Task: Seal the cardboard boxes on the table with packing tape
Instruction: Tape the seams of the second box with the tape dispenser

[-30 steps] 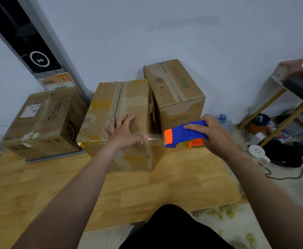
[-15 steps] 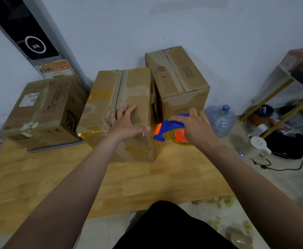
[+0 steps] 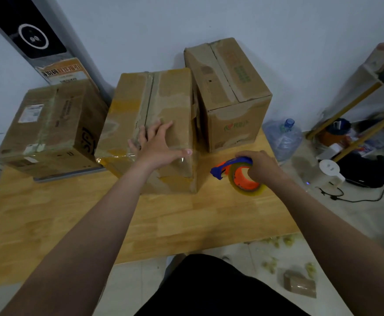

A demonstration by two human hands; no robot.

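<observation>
Under the flat, spread left hand (image 3: 161, 148) the middle box (image 3: 163, 103) already wears a clear tape strip (image 3: 118, 157) across its near edge, while the right hand (image 3: 262, 166) beside it grips the tape dispenser (image 3: 234, 172) down by the table (image 3: 186, 215); the box behind that hand (image 3: 229, 87) seems unsealed.

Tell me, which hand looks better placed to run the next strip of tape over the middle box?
Probably the right hand: it grips the tape dispenser, just right of the middle box. The left hand lies flat on that box's top, well placed to steady it.
</observation>
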